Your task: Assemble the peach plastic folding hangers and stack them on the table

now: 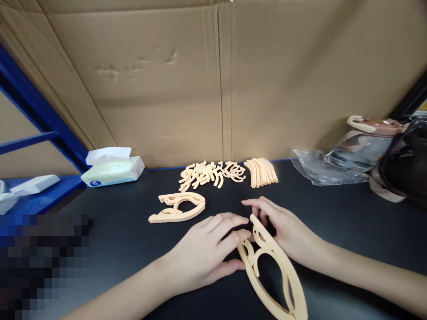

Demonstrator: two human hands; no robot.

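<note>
A beige folding clothes hanger (298,289), its two arms folded close together, lies tilted at the front of the black table. My left hand (213,249) grips the end of its left arm, thumb below and fingers over the top. My right hand (276,220) is closed at the right arm's upper end, with the index finger stretched out past it; the hanger hides part of its other fingers. Beyond my left hand, a stack of folded beige hangers (200,205) lies flat on the table.
Along the cardboard wall (160,98) lie a pile of curved beige pieces (202,173), some hook pieces (235,170) and a row of beige arm pieces (262,172). A tissue pack (115,171) sits at left. A clear bottle (358,149), plastic bag (313,169) and dark bag (407,160) are at right.
</note>
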